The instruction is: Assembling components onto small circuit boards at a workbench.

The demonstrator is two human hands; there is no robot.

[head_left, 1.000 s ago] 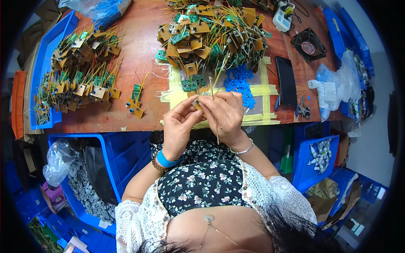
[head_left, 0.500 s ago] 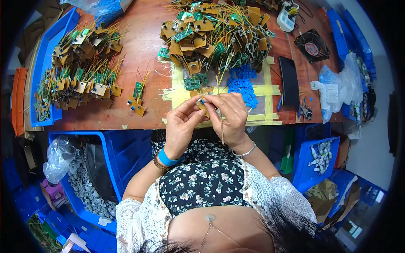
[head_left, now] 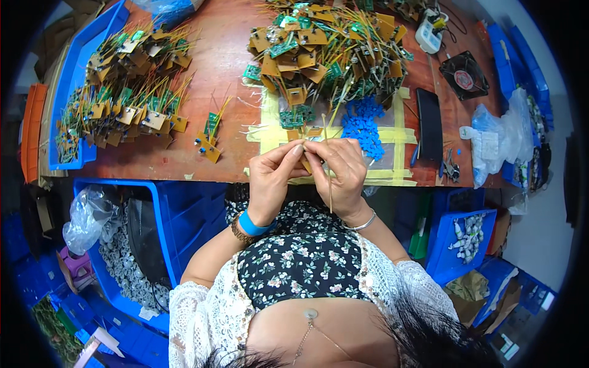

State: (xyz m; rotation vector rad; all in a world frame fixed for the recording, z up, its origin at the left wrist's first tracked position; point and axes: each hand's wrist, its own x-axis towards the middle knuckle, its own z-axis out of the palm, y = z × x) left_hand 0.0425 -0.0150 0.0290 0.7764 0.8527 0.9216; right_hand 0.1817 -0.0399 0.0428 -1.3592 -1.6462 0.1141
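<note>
My two hands meet at the table's front edge, fingertips pinched together. My left hand (head_left: 272, 175) grips a small tan circuit board (head_left: 306, 164), mostly hidden by the fingers. A thin tan stick (head_left: 331, 191) is held in my right hand (head_left: 345, 175), standing roughly lengthwise across the fingers; its thumb and forefinger press at the board's top. Just beyond the fingertips lies a green circuit board (head_left: 297, 116) with tan pieces beside it. Small blue plastic parts (head_left: 363, 126) are heaped to the right. What sits between the fingertips is too small to make out.
Wired circuit boards form a large pile (head_left: 325, 55) at the back and fill a blue tray (head_left: 61, 138) at left. One board (head_left: 208, 147) lies apart. A black phone-like slab (head_left: 429, 126), fan (head_left: 464, 75), power strip (head_left: 429, 38) and plastic bag (head_left: 491, 141) stand right.
The view has shifted slightly, so the table appears farther right. My fingertips have closed together over the board, covering the blue part seen on it before.
</note>
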